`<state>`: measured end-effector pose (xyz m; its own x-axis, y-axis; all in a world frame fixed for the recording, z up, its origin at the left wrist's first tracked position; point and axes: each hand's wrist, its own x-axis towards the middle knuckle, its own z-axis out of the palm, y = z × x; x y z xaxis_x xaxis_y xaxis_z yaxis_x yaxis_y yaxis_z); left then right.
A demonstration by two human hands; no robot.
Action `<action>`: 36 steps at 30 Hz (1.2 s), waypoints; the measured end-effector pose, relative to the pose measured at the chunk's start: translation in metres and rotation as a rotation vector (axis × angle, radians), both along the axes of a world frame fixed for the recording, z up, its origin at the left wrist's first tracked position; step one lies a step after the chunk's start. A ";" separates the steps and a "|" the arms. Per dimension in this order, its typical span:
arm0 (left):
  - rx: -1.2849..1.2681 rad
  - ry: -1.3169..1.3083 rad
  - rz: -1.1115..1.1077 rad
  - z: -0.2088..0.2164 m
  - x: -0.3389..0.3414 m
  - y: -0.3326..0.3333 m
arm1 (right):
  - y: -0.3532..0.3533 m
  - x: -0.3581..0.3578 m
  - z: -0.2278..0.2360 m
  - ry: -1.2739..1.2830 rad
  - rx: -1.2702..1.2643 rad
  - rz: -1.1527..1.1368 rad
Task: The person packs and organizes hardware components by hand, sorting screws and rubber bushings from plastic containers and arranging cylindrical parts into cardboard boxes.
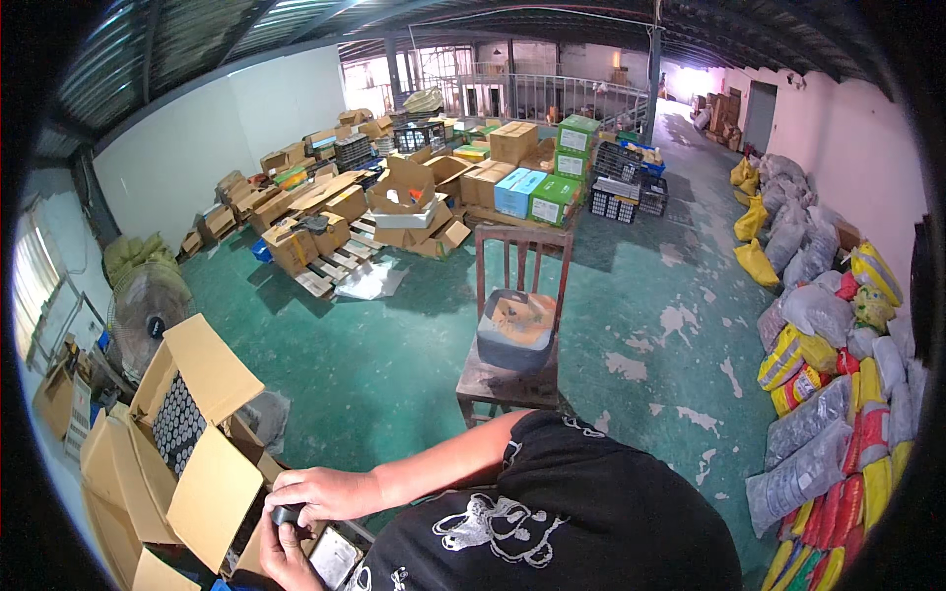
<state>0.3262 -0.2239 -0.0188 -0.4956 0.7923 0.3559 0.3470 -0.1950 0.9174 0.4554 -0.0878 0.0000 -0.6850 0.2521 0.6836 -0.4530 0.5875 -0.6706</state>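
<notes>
You can read no text here. Far ahead, the stacked green boxes (581,167) carry white labels (572,141); at your left, the fan (128,305) carries a pale hub mark (156,325). Both are too small to decipher.

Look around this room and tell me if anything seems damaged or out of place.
Yes. The green floor looks damaged, with ragged pale patches breaking its surface right of the wooden chair. Beyond the chair, the heaped cardboard boxes look untidy, lying at odd angles with several flaps open.
</notes>
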 end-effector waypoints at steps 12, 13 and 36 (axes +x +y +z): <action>-0.016 0.633 0.105 0.009 0.021 0.031 | 0.039 0.010 -0.005 -0.338 -0.213 0.106; -0.122 0.548 0.099 0.019 0.036 0.036 | 0.044 0.007 -0.015 -0.351 -0.220 0.078; -0.781 0.516 1.446 -0.023 -0.051 -0.188 | 0.117 0.026 -0.078 -0.919 -0.537 0.519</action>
